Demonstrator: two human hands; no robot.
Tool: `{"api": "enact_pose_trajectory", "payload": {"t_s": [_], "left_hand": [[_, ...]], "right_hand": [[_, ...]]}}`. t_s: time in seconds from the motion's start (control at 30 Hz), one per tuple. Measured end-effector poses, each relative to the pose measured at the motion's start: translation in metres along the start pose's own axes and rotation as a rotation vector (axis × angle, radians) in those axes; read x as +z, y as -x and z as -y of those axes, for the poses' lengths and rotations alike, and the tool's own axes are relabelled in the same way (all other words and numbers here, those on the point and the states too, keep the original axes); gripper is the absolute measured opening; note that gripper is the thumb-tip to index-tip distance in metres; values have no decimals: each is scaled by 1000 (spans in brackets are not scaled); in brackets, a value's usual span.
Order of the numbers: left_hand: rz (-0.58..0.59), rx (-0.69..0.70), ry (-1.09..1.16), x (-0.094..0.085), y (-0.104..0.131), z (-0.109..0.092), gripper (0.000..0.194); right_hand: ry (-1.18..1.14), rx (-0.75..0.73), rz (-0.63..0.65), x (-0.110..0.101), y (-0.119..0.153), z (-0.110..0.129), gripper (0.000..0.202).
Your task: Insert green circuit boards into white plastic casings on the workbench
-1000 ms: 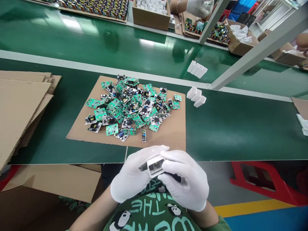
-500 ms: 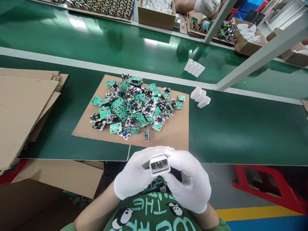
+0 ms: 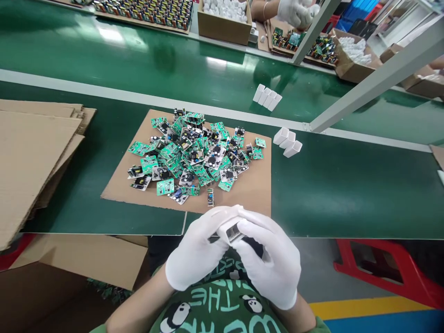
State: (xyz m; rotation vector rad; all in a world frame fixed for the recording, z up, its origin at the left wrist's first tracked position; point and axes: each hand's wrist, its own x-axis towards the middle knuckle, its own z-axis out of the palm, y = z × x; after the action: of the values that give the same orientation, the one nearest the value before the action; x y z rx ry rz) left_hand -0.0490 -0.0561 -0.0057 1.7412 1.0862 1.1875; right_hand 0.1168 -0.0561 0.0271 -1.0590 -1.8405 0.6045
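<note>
Both my hands wear white gloves and meet close to my chest, just below the table's near edge. My left hand (image 3: 194, 252) and my right hand (image 3: 272, 261) together grip a small white charger housing (image 3: 231, 232), its open end showing dark parts inside. A pile of several green circuit boards (image 3: 194, 150) lies on a brown cardboard sheet (image 3: 249, 189) straight ahead of my hands. Three white housings (image 3: 287, 141) lie side by side to the right of the sheet.
A row of white housings (image 3: 267, 97) lies on the green conveyor belt (image 3: 138, 60) beyond a metal rail. Stacked cardboard (image 3: 31, 152) lies at left. Another person's gloved hand (image 3: 294, 10) works at the far side among boxes (image 3: 224, 21) and trays. A red stool (image 3: 388, 266) stands at lower right.
My fingers have closed further over the housing, tilting it so less of its open end shows. The row of housings on the belt has drifted left.
</note>
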Motion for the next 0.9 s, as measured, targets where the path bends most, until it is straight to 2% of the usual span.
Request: {"api": "enact_pose_trajectory", "payload": {"t_s": [0.1,0.2,0.37,0.5,0.63,0.8,0.9], "left_hand": [[-29,107,-92,4,-2,4,53],[-45,192,-264,8,-2,12,67],[4,178,-579,10,5,26,83],[2,184,-620,6,3,25,73],[-1,178,-660,2,-1,18,55],[-49,148,-722,4,0,16,47],[-49,156,-759,6,0,16,44]], "right_hand": [[77,102,-5,-2,0,3,26],[128,186,35,-3,-4,3,24],[-17,254,141,0,-15,-4,28],[-19,198,151,8,-19,-9,22],[22,119,50,16,-17,-12,17],[126,70,151,11,-15,-15,17],[171,76,165,8,-16,-17,15]]}}
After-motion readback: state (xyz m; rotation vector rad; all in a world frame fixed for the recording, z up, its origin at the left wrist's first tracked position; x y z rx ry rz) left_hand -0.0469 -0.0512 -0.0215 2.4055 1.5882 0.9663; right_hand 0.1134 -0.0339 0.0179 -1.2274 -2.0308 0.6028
